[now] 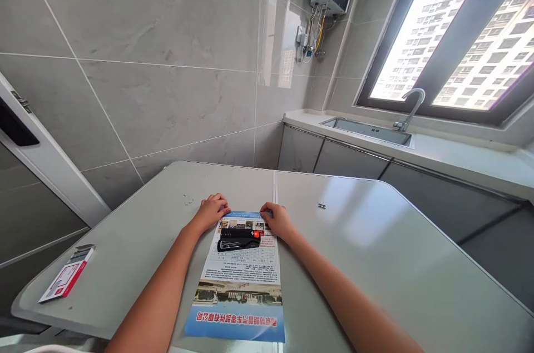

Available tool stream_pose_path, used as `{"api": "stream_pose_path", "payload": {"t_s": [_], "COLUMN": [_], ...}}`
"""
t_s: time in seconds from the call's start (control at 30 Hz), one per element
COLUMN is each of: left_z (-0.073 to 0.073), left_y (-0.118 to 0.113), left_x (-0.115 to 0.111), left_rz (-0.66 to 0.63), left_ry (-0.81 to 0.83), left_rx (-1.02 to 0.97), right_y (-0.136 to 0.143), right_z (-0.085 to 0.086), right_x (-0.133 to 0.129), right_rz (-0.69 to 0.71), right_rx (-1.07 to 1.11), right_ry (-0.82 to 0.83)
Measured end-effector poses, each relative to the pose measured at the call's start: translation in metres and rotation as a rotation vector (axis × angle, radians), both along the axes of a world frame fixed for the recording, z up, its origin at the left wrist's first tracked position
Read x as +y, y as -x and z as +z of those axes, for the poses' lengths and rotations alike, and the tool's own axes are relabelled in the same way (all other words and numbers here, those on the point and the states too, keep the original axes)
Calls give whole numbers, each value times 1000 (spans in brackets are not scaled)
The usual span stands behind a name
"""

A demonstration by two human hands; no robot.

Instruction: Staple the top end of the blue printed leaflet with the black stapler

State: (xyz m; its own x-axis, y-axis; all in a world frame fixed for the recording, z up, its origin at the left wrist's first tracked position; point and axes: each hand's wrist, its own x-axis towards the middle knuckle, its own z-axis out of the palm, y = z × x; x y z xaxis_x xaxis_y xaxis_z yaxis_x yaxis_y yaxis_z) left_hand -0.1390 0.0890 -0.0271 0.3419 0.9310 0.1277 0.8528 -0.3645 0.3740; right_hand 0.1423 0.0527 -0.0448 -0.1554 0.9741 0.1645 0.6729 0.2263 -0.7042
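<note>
A printed leaflet [240,275], blue at both ends and upside down to me, lies flat on the table. My left hand [212,212] grips its far left corner with bent fingers. At the far right corner, my right hand [278,220] pinches the edge between thumb and fingers. Between my hands, on the leaflet's upper half, rests a black stapler [238,240] with an orange-red spot at its right end. Neither hand touches the stapler.
The pale table [354,264] has a seam down its middle. A small strip of staples [321,205] lies to the right, tiny dark bits [188,199] to the far left. A red-and-white box [68,275] sits near the left edge. Beyond stands a counter with a sink [367,129].
</note>
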Motion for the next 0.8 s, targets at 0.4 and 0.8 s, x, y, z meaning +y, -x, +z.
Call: {"api": "stream_pose_path", "payload": {"t_s": [0.4, 0.8], "left_z": [-8, -12], "left_y": [12, 10], "left_x": [7, 8], "left_rz": [-18, -1], "left_ry": [-10, -39], "left_rx": [-141, -85], "right_y": [15, -86], "right_z": [-2, 6], "right_x": [8, 15], "right_rz": [-67, -476], "right_rx": [-86, -170], "right_ry": [-38, -192]}}
